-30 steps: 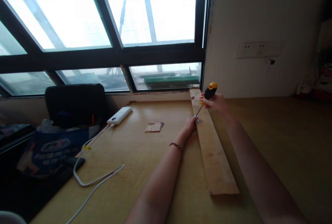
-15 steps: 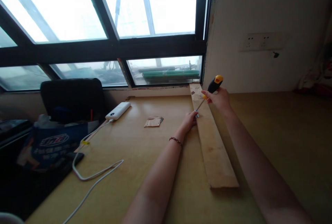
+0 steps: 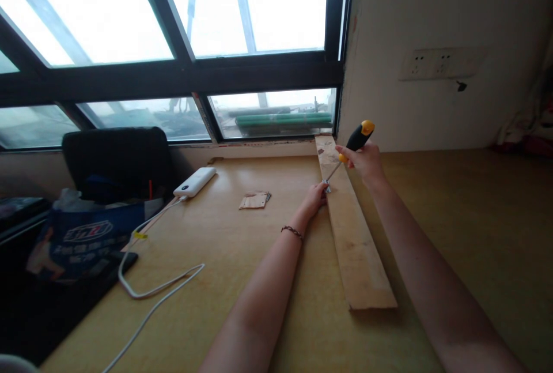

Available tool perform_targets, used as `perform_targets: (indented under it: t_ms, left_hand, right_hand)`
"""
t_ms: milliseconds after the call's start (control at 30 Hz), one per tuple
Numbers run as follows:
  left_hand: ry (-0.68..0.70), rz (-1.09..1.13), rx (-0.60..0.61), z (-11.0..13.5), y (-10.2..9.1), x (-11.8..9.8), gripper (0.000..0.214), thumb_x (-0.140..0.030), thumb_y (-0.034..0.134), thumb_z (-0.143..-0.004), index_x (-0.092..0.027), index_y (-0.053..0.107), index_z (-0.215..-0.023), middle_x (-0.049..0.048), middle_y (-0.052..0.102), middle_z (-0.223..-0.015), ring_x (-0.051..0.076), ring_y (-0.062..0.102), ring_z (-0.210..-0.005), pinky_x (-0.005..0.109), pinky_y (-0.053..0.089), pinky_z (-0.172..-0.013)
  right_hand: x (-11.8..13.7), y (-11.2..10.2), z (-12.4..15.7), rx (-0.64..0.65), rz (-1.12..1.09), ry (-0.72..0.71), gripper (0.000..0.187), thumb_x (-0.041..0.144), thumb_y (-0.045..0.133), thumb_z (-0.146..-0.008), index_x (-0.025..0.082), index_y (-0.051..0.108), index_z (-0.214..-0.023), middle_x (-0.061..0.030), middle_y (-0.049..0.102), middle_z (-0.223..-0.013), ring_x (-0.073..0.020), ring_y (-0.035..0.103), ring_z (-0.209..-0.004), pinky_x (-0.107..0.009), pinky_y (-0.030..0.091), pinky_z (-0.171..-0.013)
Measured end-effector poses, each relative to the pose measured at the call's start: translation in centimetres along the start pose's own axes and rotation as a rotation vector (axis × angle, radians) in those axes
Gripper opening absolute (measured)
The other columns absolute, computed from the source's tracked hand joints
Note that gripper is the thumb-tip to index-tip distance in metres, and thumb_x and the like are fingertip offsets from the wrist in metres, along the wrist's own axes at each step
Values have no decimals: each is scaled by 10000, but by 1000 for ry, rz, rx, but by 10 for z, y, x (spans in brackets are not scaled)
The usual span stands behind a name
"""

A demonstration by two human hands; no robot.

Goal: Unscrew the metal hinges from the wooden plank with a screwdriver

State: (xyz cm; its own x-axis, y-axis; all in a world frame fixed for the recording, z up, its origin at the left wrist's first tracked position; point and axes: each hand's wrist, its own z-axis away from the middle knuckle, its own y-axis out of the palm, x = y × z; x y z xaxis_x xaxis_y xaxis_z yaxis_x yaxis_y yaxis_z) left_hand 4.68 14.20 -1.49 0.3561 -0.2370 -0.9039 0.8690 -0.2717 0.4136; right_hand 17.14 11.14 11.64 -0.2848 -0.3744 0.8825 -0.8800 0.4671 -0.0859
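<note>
A long wooden board (image 3: 360, 246) lies on the table, its far end by the window sill. At the board's left edge sits a small metal bracket (image 3: 327, 189), possibly a hinge. My left hand (image 3: 314, 200) grips the bracket and the board's edge there, fingertips closed on the metal. In my right hand (image 3: 367, 164) is a screwdriver (image 3: 356, 138) with a black and yellow handle, tilted so that its shaft runs down to the bracket. Whether a screw is under the tip is too small to see.
Left of the board, a small tan flat piece (image 3: 253, 200) lies with thin dark bits at its side. A white power bank (image 3: 195, 182) with a white cable (image 3: 162, 294) rests near the table's left edge. Beyond stand a black chair (image 3: 116, 159) and a blue bag (image 3: 86, 234).
The view has shifted slightly. The screwdriver handle has tilted a little further right in my right hand, its tip still at the bracket. My left hand stays at the board's edge.
</note>
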Motion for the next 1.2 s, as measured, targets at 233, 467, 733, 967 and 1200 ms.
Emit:
perform_targets:
  t_ms: [233,467,733,967,1200]
  left_hand:
    - [10,12,13,-3,-3,2,164,-269,579,-674,-123,558,-745,41,598,-667,127,577,-572,223,471,-522]
    - [20,53,43,-9,-7,8,176,-270,586,-672,-118,565,-758,33,593,-675,115,577,-570,232,479,-546]
    - [-7,66,59,-12,-9,9,173,-250,588,-678,-114,567,-782,49,604,-706,112,577,-574,221,477,-536]
    - [-61,-5,108,-8,-11,-1,170,-238,578,-693,-118,569,-812,50,603,-720,102,578,-589,199,468,-533]
    - [-76,-309,83,-7,-14,-12,211,-341,560,-723,-132,535,-727,-3,529,-549,71,502,-445,170,386,-417]
  right_hand:
    - [15,-9,2,188,-161,142,352,311,736,-516,147,575,-783,-27,638,-709,-113,580,-480,-210,472,-402]
    - [19,-6,3,105,-195,64,364,304,717,-541,163,493,-790,-26,619,-785,-110,595,-472,-203,477,-394]
    - [16,-3,4,-78,96,-54,408,412,652,-596,191,428,-856,29,552,-694,-78,510,-351,-183,392,-309]
    - [16,-7,4,-71,289,-41,364,397,609,-628,175,476,-883,25,535,-619,-91,489,-344,-213,393,-328]
    - [9,-4,2,-38,331,-28,375,403,622,-625,179,479,-889,23,546,-614,-102,508,-348,-246,440,-379]
